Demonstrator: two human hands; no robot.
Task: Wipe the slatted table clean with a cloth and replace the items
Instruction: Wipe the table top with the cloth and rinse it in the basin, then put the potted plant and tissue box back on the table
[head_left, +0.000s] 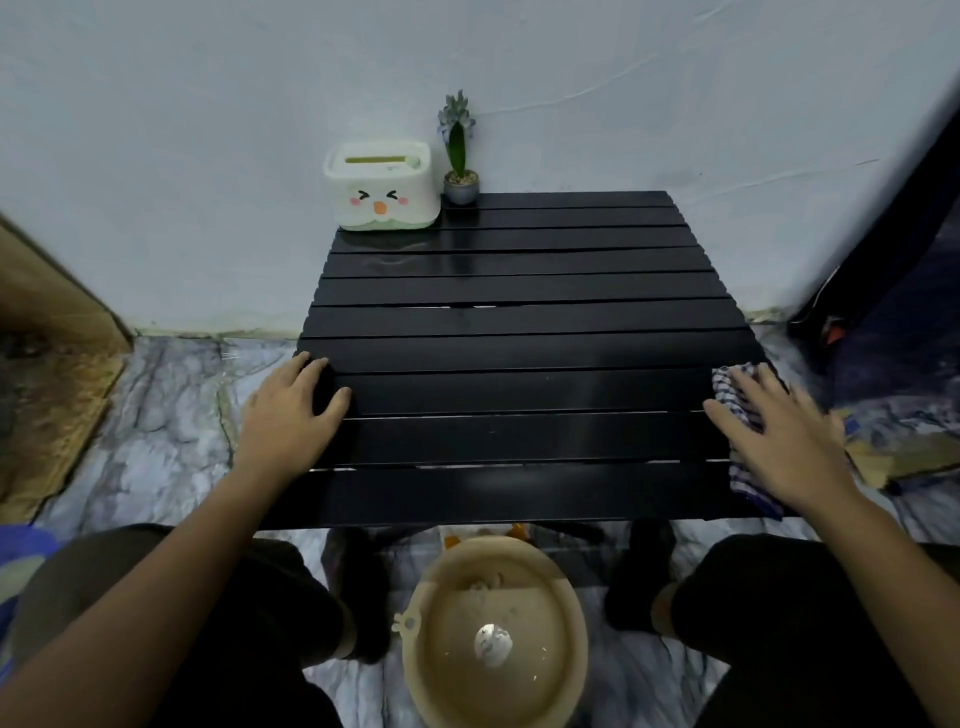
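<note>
A low black slatted table stands against the wall. A white tissue box with a cartoon face sits at its far left corner. Right beside the box is a small potted plant. My left hand lies flat on the table's near left edge, fingers apart, holding nothing. My right hand presses flat on a blue-and-white checked cloth at the table's near right edge. The cloth hangs partly over that edge.
A beige basin of cloudy water sits on the marble-patterned floor between my knees, just under the table's front edge. A wooden board leans at the left. Dark bags and clutter fill the right side.
</note>
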